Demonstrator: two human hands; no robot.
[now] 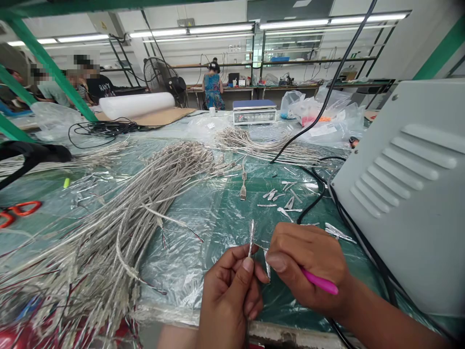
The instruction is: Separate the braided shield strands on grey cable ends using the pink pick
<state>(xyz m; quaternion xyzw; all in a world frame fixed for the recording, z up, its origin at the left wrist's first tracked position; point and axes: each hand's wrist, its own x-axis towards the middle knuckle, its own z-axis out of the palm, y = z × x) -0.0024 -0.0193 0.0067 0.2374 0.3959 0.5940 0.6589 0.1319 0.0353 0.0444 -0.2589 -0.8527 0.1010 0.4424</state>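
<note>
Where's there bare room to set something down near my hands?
Just ahead of the left hand, the film-covered green tabletop looks free, bordered by the large translucent silver cable bundle and the grey USB plug. It's crowded leftward under that bundle, and rightward among silver foil scraps beside the grey louvred box.
</note>
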